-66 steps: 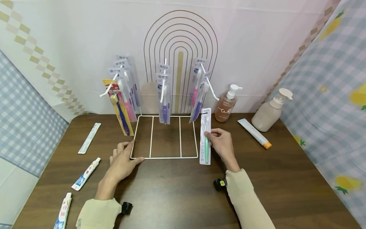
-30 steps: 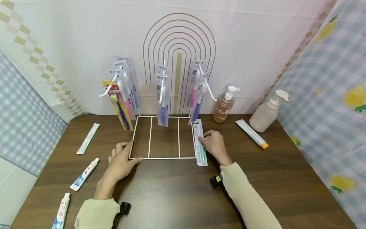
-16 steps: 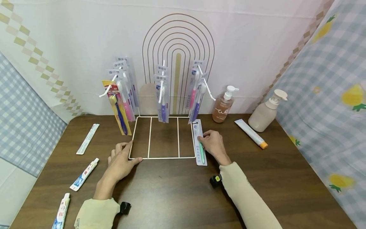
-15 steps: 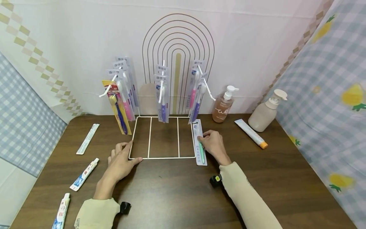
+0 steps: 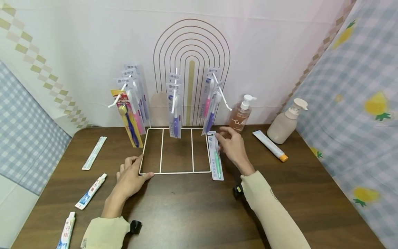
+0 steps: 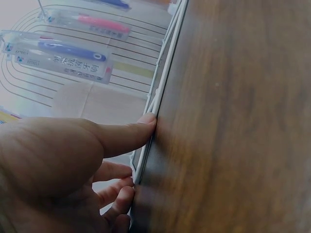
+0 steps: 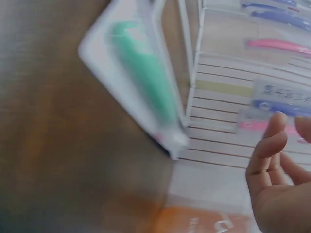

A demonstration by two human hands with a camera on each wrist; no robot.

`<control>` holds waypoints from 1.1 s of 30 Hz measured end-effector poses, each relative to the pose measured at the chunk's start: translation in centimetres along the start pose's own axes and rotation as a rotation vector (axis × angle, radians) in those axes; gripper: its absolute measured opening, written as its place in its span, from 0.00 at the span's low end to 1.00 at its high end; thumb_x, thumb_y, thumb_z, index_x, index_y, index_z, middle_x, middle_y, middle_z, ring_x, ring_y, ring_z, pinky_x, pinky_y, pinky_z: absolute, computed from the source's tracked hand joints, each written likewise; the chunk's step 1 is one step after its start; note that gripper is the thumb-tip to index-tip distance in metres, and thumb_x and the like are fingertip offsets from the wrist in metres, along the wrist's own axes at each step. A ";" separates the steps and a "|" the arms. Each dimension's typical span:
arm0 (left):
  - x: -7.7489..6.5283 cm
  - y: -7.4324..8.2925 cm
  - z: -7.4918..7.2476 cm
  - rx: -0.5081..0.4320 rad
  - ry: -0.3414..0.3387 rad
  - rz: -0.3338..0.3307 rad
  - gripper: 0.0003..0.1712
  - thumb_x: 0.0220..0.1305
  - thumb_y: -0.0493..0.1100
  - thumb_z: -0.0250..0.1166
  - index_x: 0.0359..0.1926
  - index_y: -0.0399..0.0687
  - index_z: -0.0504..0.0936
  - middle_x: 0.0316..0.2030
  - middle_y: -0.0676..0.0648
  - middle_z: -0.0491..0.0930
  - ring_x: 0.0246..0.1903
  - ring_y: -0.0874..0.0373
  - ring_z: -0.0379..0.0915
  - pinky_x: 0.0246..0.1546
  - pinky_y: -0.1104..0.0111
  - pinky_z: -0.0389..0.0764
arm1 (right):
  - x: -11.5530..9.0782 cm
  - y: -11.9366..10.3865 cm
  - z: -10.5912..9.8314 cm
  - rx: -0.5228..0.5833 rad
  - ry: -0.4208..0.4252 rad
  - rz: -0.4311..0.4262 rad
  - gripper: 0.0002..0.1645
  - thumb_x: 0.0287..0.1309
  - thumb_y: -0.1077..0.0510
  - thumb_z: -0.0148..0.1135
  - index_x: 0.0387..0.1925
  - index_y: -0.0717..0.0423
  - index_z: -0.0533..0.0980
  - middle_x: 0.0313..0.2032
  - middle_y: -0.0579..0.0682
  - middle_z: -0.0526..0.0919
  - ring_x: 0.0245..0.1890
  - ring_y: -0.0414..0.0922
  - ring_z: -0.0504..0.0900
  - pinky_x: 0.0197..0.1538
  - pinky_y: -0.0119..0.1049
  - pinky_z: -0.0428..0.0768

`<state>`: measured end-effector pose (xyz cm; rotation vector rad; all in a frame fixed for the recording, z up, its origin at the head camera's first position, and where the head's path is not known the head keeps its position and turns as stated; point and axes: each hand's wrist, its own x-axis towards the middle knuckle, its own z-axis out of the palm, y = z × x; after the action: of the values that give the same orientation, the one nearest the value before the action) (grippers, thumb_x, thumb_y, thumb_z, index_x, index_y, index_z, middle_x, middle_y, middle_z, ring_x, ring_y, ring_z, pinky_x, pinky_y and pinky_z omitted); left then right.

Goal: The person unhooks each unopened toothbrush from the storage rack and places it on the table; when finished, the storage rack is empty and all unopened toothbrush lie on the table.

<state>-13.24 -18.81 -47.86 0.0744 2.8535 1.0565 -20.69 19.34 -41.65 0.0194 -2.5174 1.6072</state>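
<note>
A packaged toothbrush with a green handle lies on the table against the right side of a white wire display rack. My right hand hovers over the package's upper right edge, fingers slightly bent and apart. Nothing is between them in the right wrist view, where the blurred green toothbrush pack lies away from the fingers. My left hand rests at the rack's front left corner. Its thumb touches the front wire and its other fingers lie along the left side, as the left wrist view also shows.
Packaged toothbrushes hang from the rack's three hooks, one in a yellow pack at left. Toothpaste tubes and a slim packet lie at left. At right are an amber pump bottle, a beige pump bottle and an orange-capped tube.
My right hand first brought the green toothbrush pack left and down beside the rack, then let go and moved up along it. My left hand stays at the rack's corner.
</note>
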 end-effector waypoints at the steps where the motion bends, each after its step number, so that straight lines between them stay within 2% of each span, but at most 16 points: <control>1: 0.0 0.0 0.0 0.002 0.002 0.001 0.54 0.78 0.55 0.74 0.90 0.37 0.59 0.82 0.28 0.60 0.71 0.26 0.60 0.59 0.39 0.64 | 0.2 -0.4 -0.1 0.038 0.002 -0.030 0.29 0.80 0.55 0.72 0.74 0.65 0.80 0.58 0.66 0.90 0.23 0.36 0.84 0.29 0.27 0.79; 5: 0.2 0.0 0.0 0.001 -0.006 -0.001 0.54 0.78 0.56 0.74 0.91 0.37 0.58 0.82 0.28 0.59 0.72 0.26 0.59 0.61 0.38 0.64 | 0.8 -2.2 -0.3 0.113 0.003 -0.136 0.35 0.79 0.57 0.73 0.80 0.62 0.75 0.70 0.68 0.81 0.26 0.32 0.85 0.30 0.25 0.78; 9: 0.3 0.1 0.0 -0.001 -0.014 -0.005 0.54 0.78 0.56 0.74 0.91 0.37 0.58 0.82 0.28 0.59 0.73 0.25 0.58 0.62 0.37 0.64 | 1.5 -3.6 -0.2 0.125 0.003 -0.189 0.36 0.79 0.58 0.73 0.81 0.62 0.74 0.72 0.66 0.77 0.29 0.31 0.86 0.31 0.24 0.78; 13: 0.3 0.2 0.0 0.003 -0.005 0.001 0.54 0.78 0.55 0.74 0.90 0.36 0.59 0.82 0.28 0.60 0.72 0.26 0.60 0.60 0.38 0.64 | 2.1 -4.6 -0.1 0.180 -0.015 -0.188 0.34 0.79 0.61 0.71 0.79 0.66 0.74 0.72 0.64 0.77 0.31 0.32 0.88 0.36 0.26 0.82; 16: 0.3 0.3 0.0 0.004 -0.008 0.002 0.54 0.78 0.55 0.74 0.90 0.36 0.59 0.82 0.28 0.59 0.72 0.26 0.60 0.60 0.38 0.64 | 2.2 -5.2 0.0 0.229 -0.012 -0.169 0.29 0.79 0.63 0.70 0.74 0.71 0.76 0.64 0.65 0.84 0.30 0.33 0.89 0.37 0.27 0.85; 19: 0.2 0.3 0.0 -0.002 -0.014 -0.002 0.54 0.78 0.55 0.74 0.91 0.36 0.58 0.82 0.28 0.59 0.73 0.25 0.58 0.62 0.37 0.64 | 2.3 -5.5 0.2 0.250 0.010 -0.166 0.20 0.79 0.65 0.69 0.64 0.73 0.79 0.43 0.57 0.91 0.26 0.33 0.86 0.31 0.26 0.81; 21: 0.2 0.3 0.0 -0.005 -0.017 -0.004 0.54 0.78 0.55 0.74 0.91 0.37 0.58 0.82 0.27 0.58 0.74 0.25 0.57 0.63 0.36 0.63 | 2.3 -5.6 0.2 0.266 0.023 -0.178 0.14 0.80 0.67 0.67 0.58 0.74 0.79 0.31 0.50 0.88 0.23 0.33 0.82 0.27 0.26 0.77; 23: 0.1 0.3 0.0 -0.007 -0.019 -0.005 0.55 0.78 0.55 0.74 0.91 0.37 0.58 0.83 0.27 0.58 0.74 0.25 0.57 0.62 0.36 0.63 | 2.2 -5.6 0.2 0.277 0.034 -0.192 0.10 0.80 0.68 0.66 0.54 0.73 0.78 0.24 0.43 0.84 0.20 0.33 0.78 0.23 0.28 0.73; 26: 0.0 0.2 -0.1 -0.005 -0.021 -0.006 0.55 0.79 0.55 0.74 0.91 0.37 0.57 0.83 0.27 0.58 0.74 0.25 0.57 0.61 0.38 0.63 | 2.1 -5.5 0.2 0.290 0.052 -0.208 0.09 0.80 0.68 0.66 0.53 0.74 0.79 0.22 0.39 0.82 0.18 0.32 0.76 0.22 0.27 0.72; 33: -0.1 -0.1 0.0 -0.007 -0.017 0.000 0.54 0.78 0.55 0.74 0.91 0.36 0.58 0.83 0.27 0.58 0.74 0.24 0.57 0.62 0.36 0.63 | 1.2 -5.3 -0.1 0.340 0.145 -0.283 0.16 0.77 0.70 0.69 0.60 0.75 0.80 0.34 0.32 0.86 0.25 0.30 0.80 0.32 0.23 0.79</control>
<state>-13.18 -18.87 -47.94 0.0825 2.8345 1.0601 -21.39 17.23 -36.66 0.2734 -2.0043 1.8166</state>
